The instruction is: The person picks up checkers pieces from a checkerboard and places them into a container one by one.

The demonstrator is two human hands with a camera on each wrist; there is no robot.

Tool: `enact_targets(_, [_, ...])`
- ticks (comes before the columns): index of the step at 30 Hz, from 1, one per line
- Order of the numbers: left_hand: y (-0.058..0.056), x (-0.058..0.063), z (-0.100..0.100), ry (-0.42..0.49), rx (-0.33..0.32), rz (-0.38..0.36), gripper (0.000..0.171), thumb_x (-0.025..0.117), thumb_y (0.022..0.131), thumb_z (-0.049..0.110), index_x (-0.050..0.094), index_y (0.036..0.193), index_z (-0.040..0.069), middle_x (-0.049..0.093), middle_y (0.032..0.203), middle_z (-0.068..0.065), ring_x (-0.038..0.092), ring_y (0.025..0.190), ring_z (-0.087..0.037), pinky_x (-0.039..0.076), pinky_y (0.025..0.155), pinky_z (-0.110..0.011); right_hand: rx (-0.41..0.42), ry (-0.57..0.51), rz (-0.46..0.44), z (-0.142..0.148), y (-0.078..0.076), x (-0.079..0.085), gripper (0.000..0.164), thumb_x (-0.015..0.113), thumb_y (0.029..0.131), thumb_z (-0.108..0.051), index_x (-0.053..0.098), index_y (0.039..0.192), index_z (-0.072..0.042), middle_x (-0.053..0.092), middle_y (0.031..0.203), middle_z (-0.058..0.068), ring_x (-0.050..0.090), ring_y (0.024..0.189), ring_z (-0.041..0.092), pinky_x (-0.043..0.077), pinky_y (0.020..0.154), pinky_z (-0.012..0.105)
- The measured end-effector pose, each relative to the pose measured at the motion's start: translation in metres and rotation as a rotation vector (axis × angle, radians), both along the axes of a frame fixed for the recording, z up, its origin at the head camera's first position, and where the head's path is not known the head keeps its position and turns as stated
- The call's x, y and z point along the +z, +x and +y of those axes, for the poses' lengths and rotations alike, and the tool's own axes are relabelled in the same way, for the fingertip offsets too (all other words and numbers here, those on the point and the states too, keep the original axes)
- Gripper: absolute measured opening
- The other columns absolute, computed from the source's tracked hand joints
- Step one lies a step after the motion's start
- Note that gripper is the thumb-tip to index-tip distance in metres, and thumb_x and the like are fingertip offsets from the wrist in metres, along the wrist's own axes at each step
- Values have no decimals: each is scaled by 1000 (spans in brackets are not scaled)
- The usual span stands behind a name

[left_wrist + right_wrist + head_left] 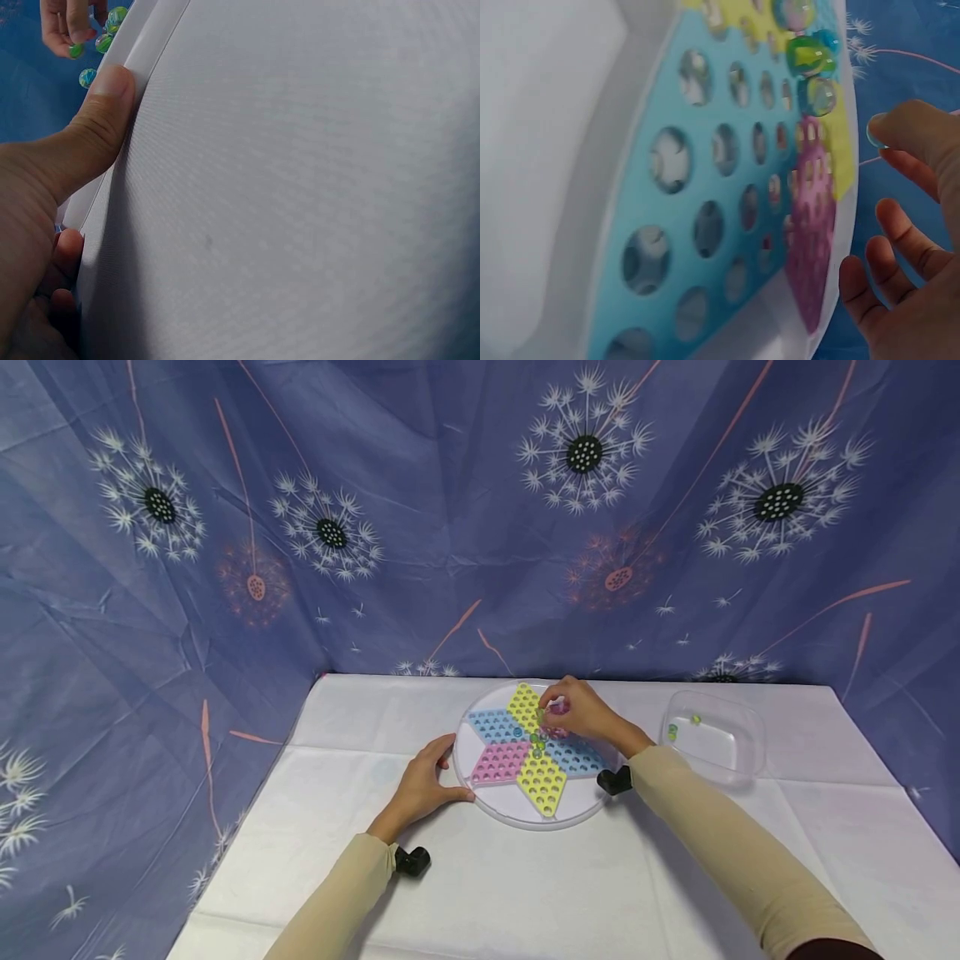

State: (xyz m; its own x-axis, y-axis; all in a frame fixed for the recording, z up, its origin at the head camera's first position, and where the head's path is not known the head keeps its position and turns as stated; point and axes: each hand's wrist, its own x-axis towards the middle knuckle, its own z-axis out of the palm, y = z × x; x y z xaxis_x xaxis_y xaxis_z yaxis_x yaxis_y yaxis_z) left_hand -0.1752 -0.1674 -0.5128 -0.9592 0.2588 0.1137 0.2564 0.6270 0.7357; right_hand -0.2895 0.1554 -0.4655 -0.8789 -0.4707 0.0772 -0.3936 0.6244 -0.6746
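Observation:
A round white Chinese checkers board with a yellow, blue and pink star of holes lies on the table. My left hand holds its left rim, thumb along the edge in the left wrist view and the other fingers partly hidden. Over the far right part of the star, my right hand pinches a small glass marble between thumb and index finger; its other fingers are spread loosely. Several green and blue marbles sit in holes around the star's middle, below the pinched one in the head view.
A clear plastic container stands to the right of the board, with a few marbles inside. White cloth covers the table. A blue dandelion-print curtain hangs behind and to the left.

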Motion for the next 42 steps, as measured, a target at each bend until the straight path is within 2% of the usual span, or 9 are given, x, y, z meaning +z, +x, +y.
enact_targets(8, [0, -2, 0, -5, 2, 9, 107, 99, 66, 30, 44, 155, 8, 56, 115, -4, 50, 98, -19, 41, 87, -36, 26, -76, 39, -2, 3, 18, 18, 79, 90, -13, 75, 108, -9, 61, 115, 17, 53, 108, 35, 44, 94, 53])
enact_targets(16, [-1, -2, 0, -7, 3, 12, 107, 99, 66, 29, 45, 155, 8, 56, 113, -4, 50, 98, -20, 41, 86, -37, 0, -77, 25, -4, 2, 29, 15, 77, 93, -23, 75, 108, -18, 57, 120, 12, 52, 107, 34, 46, 89, 55])
enact_targets(20, [-1, -3, 0, -11, 3, 13, 107, 99, 67, 29, 44, 155, 7, 56, 112, -5, 50, 97, -19, 41, 85, -37, -1, -80, 28, -5, 3, 33, 15, 77, 93, -23, 75, 108, -19, 57, 121, 11, 53, 107, 35, 47, 89, 55])
enact_targets(42, [1, -2, 0, -2, 10, 7, 106, 99, 66, 29, 45, 155, 10, 56, 116, -3, 50, 97, -17, 41, 86, -37, 5, -89, 43, 5, 9, 40, 15, 77, 93, -20, 75, 107, -17, 57, 120, 10, 51, 108, 35, 41, 93, 57])
